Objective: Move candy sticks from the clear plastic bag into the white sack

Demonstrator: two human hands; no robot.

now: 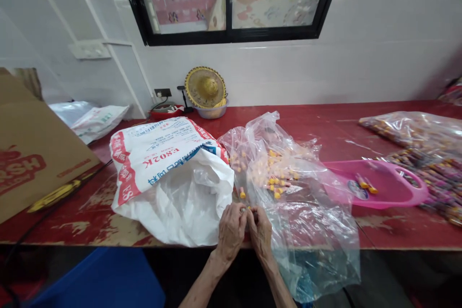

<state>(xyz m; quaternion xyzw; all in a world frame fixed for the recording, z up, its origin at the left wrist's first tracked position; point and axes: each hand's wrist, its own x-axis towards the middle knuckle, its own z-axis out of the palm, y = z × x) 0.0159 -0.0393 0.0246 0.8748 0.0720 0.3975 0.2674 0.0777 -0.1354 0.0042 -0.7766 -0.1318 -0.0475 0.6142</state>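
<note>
At the near edge of the red table [325, 125], my left hand [231, 231] and right hand [260, 232] are pressed close together, fingertips meeting over something very small. Both are pinched narrow, but whatever sits between them is hidden by my fingers, so I cannot tell exactly what I hold; it looks like one of the little yellow-capped pieces [275, 184] that lie loose in the clear plastic bag [306, 221] just beyond my knuckles. That bag spills over the table edge to my right, and the white printed sack [169, 178] gapes open just to my left, touching the clear plastic.

To do this pinch well, I judge I should keep both wrists resting on the table edge for steadiness and work with the fingertips only, since the piece is tiny and easy to drop off the edge into the dark below. Keeping my hands over the plastic rather than over the gap would catch any slip. The pink scoop [382, 187] with a few pieces in it lies well off to the right, near the filled bags [426, 149] of finished goods, out of easy reach from here.
</note>
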